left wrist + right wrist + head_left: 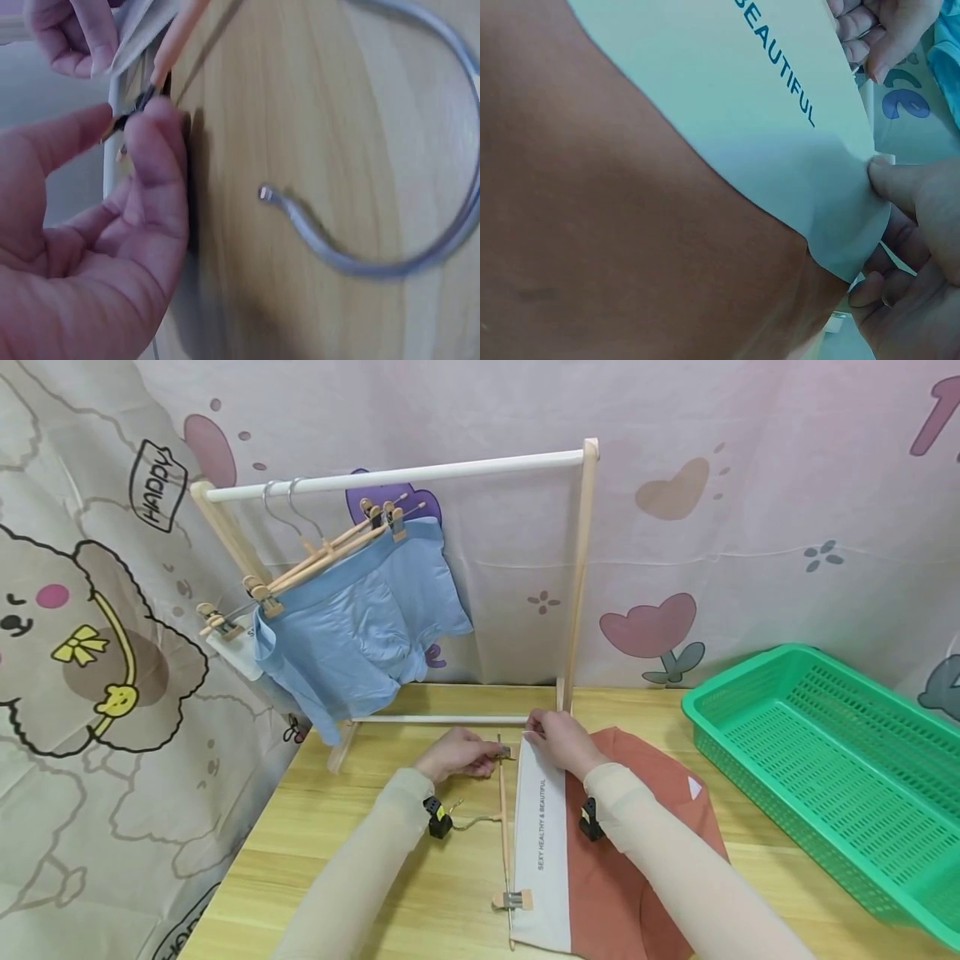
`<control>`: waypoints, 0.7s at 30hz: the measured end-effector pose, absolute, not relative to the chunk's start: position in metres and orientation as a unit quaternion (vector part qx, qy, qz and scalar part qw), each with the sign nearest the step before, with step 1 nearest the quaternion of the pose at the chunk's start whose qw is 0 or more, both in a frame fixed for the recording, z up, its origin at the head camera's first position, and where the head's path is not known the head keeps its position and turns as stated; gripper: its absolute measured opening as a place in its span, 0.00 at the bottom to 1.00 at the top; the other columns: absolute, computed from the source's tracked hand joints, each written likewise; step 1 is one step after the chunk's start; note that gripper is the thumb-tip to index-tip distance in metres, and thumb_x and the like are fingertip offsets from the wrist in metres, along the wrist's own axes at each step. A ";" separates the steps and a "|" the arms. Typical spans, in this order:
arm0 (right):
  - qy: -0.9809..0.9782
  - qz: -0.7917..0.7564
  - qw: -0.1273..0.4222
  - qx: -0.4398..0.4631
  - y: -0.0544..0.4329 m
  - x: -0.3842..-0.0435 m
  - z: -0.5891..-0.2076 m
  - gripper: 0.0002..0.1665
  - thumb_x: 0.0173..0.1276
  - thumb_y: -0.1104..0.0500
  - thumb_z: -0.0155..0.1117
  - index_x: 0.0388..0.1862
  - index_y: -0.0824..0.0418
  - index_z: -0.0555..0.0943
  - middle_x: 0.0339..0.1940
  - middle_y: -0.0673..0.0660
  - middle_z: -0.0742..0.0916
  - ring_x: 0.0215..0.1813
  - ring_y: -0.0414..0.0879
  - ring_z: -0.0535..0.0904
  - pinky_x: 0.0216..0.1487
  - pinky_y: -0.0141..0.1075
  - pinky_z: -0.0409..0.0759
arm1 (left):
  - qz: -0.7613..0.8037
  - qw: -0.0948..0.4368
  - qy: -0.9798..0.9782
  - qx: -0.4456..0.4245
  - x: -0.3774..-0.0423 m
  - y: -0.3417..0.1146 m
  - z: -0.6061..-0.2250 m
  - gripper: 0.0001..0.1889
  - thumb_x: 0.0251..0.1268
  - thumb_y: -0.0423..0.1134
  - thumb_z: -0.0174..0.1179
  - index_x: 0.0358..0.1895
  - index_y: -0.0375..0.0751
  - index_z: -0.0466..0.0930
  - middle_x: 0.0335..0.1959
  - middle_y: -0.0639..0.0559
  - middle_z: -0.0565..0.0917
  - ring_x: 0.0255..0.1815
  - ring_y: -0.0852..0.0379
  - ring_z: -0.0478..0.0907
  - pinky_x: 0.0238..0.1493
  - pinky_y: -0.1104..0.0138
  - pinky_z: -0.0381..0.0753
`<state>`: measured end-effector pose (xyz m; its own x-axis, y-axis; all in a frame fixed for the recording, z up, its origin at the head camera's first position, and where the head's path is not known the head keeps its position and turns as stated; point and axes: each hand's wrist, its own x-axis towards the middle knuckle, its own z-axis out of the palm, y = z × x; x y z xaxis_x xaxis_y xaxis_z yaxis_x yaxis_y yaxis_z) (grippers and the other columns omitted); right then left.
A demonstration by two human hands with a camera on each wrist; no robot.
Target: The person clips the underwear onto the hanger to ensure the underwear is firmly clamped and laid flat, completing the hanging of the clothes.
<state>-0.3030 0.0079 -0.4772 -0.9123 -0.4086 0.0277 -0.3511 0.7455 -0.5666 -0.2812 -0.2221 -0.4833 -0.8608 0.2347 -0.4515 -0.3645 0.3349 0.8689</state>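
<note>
Rust-red underpants (637, 814) lie on the table, their white waistband (542, 843) printed with lettering and running along a wooden clip hanger (504, 806). At the hanger's far end, my left hand (461, 755) pinches a clip (504, 752) between thumb and fingers. The near clip (513, 900) overlaps the waistband's near end. My right hand (564, 742) pinches the waistband's far corner, thumb on top in the right wrist view, just right of the far clip. The hanger's metal hook (352, 262) points left on the table.
Behind the hands stands a wooden rack with a white rail (450, 471). Blue underpants (367, 618) hang on it from clip hangers (330, 556), with a pale garment behind. A green plastic basket (772, 735) sits at the right. Printed cloth (510, 410) hangs behind the table.
</note>
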 end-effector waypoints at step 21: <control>0.919 -0.334 0.059 -0.200 0.011 -0.306 -0.474 0.06 0.82 0.55 0.64 0.46 0.56 0.84 0.37 0.55 0.88 0.37 0.46 0.78 0.41 0.39 0.77 | 0.629 0.223 0.740 -0.087 -0.279 -0.221 -0.487 0.05 0.78 0.33 0.63 0.44 0.34 0.84 0.31 0.51 0.85 0.28 0.64 0.78 0.32 0.75 0.79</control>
